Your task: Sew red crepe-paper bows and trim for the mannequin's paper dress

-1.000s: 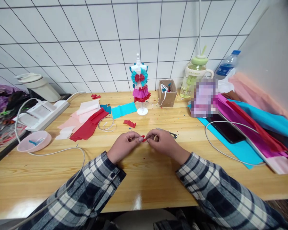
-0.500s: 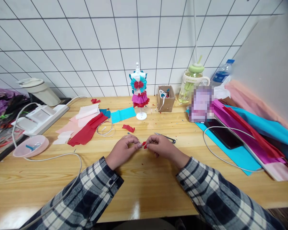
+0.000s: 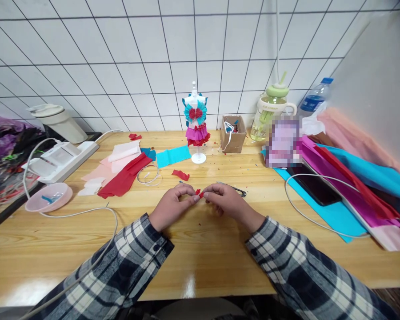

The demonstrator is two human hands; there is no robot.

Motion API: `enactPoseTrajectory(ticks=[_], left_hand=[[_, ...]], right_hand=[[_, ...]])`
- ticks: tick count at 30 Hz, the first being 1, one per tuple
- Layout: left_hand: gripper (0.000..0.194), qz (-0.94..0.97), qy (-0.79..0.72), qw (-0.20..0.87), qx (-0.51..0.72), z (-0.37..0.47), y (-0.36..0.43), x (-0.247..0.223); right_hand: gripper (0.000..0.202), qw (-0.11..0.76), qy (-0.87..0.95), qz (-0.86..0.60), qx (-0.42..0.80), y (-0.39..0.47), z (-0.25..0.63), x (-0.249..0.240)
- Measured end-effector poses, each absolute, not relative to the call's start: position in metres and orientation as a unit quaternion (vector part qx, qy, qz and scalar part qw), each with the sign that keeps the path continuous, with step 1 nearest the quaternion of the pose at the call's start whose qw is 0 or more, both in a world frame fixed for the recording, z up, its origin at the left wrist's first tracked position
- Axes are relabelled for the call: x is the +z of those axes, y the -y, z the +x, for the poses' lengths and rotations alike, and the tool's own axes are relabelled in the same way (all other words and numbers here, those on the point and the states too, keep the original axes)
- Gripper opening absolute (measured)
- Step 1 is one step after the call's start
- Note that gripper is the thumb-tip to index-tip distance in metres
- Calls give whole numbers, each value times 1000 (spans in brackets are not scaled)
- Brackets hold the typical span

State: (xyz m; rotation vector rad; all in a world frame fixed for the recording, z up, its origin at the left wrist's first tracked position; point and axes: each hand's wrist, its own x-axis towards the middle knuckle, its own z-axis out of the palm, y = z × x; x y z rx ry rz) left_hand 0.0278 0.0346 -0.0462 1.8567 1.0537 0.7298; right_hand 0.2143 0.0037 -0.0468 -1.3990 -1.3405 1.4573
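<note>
A small piece of crumpled red crepe paper (image 3: 201, 194) is pinched between both sets of fingertips. My left hand (image 3: 174, 205) grips its left end with thumb and index finger. Its right end is in the closed fingertips of my right hand (image 3: 231, 203). Behind my right hand lies a pair of dark-handled scissors (image 3: 240, 192), partly covered. A flat red paper strip (image 3: 181, 175) rests beyond my left hand. Farther back, a white mini dress form (image 3: 198, 158) stands upright, dressed in teal, red and magenta paper ruffles.
Left of centre lie red paper (image 3: 123, 178), pink sheets and a coiled cable (image 3: 148, 175). A pink bowl (image 3: 65, 198) and a power strip (image 3: 70, 162) are at left. At right are a black phone (image 3: 315, 186), coloured paper, a cardboard box (image 3: 233, 138) and a green-lidded bottle (image 3: 270, 104).
The view has shifted slightly, so the table's things sit a little farther right and higher. Both hands keep hold of the red paper, with their fingers slightly moved.
</note>
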Motion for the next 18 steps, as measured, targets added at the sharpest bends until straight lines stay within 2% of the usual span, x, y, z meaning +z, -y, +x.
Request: enactPoseTrajectory(ticks=[8, 14, 18], left_hand=[[23, 757, -432, 396, 288, 30, -32, -40], [22, 764, -431, 391, 277, 30, -31, -40], [22, 757, -439, 391, 285, 30, -31, -41]], right_hand=[[22, 401, 451, -495, 625, 0, 207, -52], [12, 380, 447, -503, 635, -1, 211, -44], [18, 371, 429, -498, 656, 0, 210, -44]])
